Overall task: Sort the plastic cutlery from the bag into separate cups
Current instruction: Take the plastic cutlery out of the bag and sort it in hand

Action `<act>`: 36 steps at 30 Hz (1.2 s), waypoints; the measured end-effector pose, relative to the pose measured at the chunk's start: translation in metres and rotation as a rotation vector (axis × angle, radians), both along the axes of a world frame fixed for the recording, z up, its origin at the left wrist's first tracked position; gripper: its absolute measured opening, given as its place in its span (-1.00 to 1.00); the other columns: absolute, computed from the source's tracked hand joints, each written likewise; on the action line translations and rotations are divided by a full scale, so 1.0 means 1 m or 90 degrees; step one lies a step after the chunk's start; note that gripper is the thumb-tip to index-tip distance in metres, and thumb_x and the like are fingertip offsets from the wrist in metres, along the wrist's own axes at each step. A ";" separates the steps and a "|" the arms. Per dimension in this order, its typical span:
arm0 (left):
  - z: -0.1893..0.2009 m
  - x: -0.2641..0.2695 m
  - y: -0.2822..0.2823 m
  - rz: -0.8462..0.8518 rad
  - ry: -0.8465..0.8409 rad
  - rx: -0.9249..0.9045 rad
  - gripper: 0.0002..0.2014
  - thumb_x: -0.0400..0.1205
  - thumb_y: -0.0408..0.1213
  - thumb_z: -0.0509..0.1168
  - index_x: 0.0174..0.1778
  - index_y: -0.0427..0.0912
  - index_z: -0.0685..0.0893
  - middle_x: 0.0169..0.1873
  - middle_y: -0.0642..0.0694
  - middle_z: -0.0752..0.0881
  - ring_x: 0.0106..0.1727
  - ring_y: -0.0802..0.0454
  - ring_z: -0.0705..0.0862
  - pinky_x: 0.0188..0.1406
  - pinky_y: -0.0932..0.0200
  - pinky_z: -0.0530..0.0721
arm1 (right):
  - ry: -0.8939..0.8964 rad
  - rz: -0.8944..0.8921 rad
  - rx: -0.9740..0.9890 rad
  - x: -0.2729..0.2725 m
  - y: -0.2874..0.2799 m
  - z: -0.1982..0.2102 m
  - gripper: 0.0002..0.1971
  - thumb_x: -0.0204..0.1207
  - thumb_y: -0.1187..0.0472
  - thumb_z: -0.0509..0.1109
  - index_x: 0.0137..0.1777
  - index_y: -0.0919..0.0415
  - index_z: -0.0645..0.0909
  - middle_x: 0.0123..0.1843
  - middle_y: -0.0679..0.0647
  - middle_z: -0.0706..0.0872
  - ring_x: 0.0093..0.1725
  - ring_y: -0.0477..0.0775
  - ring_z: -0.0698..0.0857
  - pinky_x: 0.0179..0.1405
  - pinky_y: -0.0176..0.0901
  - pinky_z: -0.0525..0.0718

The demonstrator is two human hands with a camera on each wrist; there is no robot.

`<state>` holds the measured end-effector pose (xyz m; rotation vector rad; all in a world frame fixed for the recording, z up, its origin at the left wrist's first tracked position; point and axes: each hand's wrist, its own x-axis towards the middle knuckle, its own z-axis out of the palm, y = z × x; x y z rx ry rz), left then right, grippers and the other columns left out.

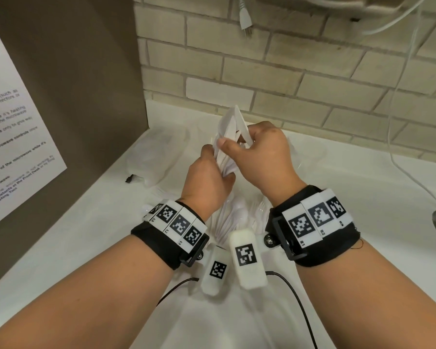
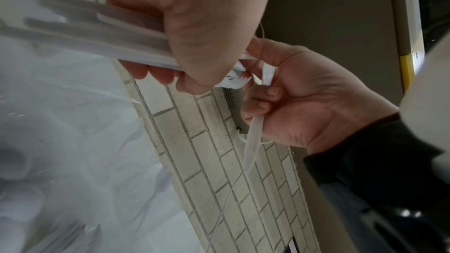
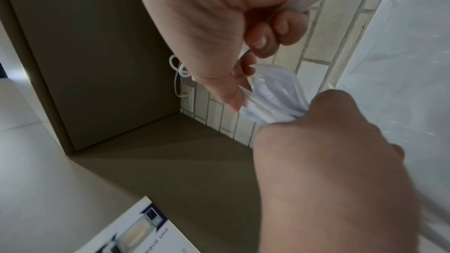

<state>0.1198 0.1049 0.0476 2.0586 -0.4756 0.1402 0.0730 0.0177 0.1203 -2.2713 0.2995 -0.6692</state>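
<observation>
Above the white counter (image 1: pixel 363 197) both hands hold a bundle of white plastic cutlery (image 1: pixel 233 122) that fans out upward in a V. My left hand (image 1: pixel 219 159) grips the lower ends of the bundle (image 2: pixel 97 32) in its fist. My right hand (image 1: pixel 237 142) pinches pieces near the top, and one knife (image 2: pixel 253 141) hangs down from its curled fingers. In the right wrist view my right hand (image 3: pixel 246 76) pinches the bundle (image 3: pixel 272 93) just above my left hand (image 3: pixel 304 118). A clear bag (image 1: pixel 233 215) with more white cutlery lies under my wrists. No cups are in view.
A brown cabinet side (image 1: pixel 73 96) with a printed notice (image 1: pixel 13 137) stands at the left. A brick wall (image 1: pixel 312 84) runs behind the counter. A translucent plastic pack (image 1: pixel 149 159) lies near the cabinet. A plug (image 1: pixel 246 23) hangs above; a white cord (image 1: pixel 413 182) crosses the right.
</observation>
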 end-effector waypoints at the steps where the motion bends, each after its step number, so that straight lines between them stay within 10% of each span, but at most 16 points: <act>1: 0.000 0.000 0.000 0.000 0.001 0.004 -0.58 0.54 -0.27 0.38 0.25 -0.24 0.40 -0.26 -0.02 0.59 -0.29 0.00 0.58 -0.53 0.40 0.38 | -0.006 -0.003 0.013 0.000 0.000 0.001 -0.72 0.42 0.01 0.53 -0.40 0.13 0.61 -0.09 0.08 0.65 -0.28 -0.07 0.61 -0.34 -0.36 0.50; 5: 0.000 0.001 0.001 0.003 -0.001 -0.008 -0.62 0.53 -0.28 0.39 0.19 -0.24 0.42 -0.23 -0.01 0.60 -0.26 0.00 0.58 -0.39 0.28 0.48 | -0.034 0.014 0.107 -0.003 0.002 0.002 -0.72 0.46 0.02 0.51 -0.23 0.27 0.69 -0.23 0.17 0.77 -0.25 0.12 0.74 -0.25 -0.08 0.69; 8: 0.002 0.002 -0.001 0.001 -0.009 -0.018 -0.60 0.53 -0.28 0.38 0.23 -0.23 0.43 -0.16 -0.04 0.65 -0.21 -0.01 0.62 -0.31 0.21 0.55 | -0.007 0.003 0.042 -0.003 0.005 -0.001 -0.68 0.39 -0.02 0.55 -0.29 0.21 0.59 -0.05 0.11 0.67 -0.20 0.03 0.66 -0.24 -0.23 0.53; 13: -0.001 0.003 -0.001 0.013 -0.005 0.001 -0.62 0.54 -0.25 0.39 0.16 -0.23 0.39 -0.38 0.10 0.50 -0.41 0.10 0.52 -0.64 0.50 0.35 | -0.005 0.003 0.069 -0.001 0.002 0.000 -0.76 0.49 0.06 0.49 -0.19 0.26 0.69 0.08 0.11 0.63 -0.07 0.03 0.63 -0.11 -0.26 0.50; 18: -0.002 0.005 -0.001 0.002 -0.018 0.000 -0.66 0.55 -0.27 0.39 0.09 -0.16 0.36 -0.36 0.09 0.49 -0.41 0.14 0.50 -0.61 0.47 0.38 | -0.032 0.021 0.152 -0.001 0.004 0.001 -0.82 0.54 0.11 0.44 -0.14 0.25 0.70 -0.17 0.20 0.78 -0.15 0.17 0.76 -0.05 0.09 0.74; 22: 0.000 0.005 -0.003 -0.001 -0.020 -0.008 -0.62 0.56 -0.29 0.35 0.22 -0.26 0.39 -0.24 -0.05 0.60 -0.25 -0.02 0.60 -0.42 0.28 0.43 | -0.009 0.029 0.061 0.002 0.006 -0.004 -0.76 0.47 0.07 0.50 -0.09 0.27 0.70 -0.08 0.19 0.71 -0.11 0.14 0.71 -0.13 -0.11 0.65; 28: -0.008 0.004 -0.001 -0.010 -0.014 -0.040 -0.68 0.52 -0.33 0.39 0.08 -0.20 0.40 -0.33 0.07 0.55 -0.40 0.13 0.54 -0.60 0.55 0.43 | -0.030 0.060 0.162 0.001 -0.001 -0.003 -0.86 0.58 0.15 0.38 0.02 0.20 0.67 -0.11 0.14 0.80 -0.09 0.13 0.78 0.01 0.15 0.74; 36: -0.011 0.003 0.002 -0.061 0.004 -0.076 -0.65 0.53 -0.31 0.40 0.14 -0.24 0.42 -0.34 0.16 0.53 -0.33 0.11 0.57 -0.51 0.49 0.45 | -0.181 0.093 0.184 -0.009 0.005 0.013 -0.95 0.67 0.16 0.23 -0.01 -0.01 0.47 -0.23 -0.10 0.78 -0.30 -0.20 0.66 -0.25 -0.18 0.59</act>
